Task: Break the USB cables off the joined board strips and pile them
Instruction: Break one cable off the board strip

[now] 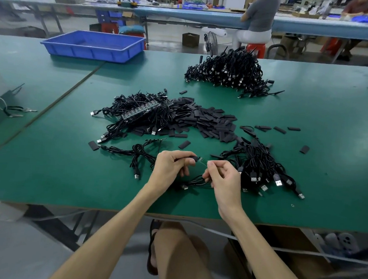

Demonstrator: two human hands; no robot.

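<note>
My left hand [172,168] pinches a small black board piece [196,158] with tiny contacts at its end. Just to its right, my right hand [223,177] pinches a thin wire end, and a black USB cable [194,182] hangs below both hands onto the green table [44,172]. A heap of cables still on joined board strips [141,113] lies ahead at left centre. Loose cables form a pile [262,169] right of my right hand. A few more cables [133,155] lie left of my left hand.
Several black sleeve pieces [208,121] are scattered in the middle. A big cable heap [230,71] sits at the far side, a blue tray [93,45] at the far left. A person sits at a further bench beyond the table.
</note>
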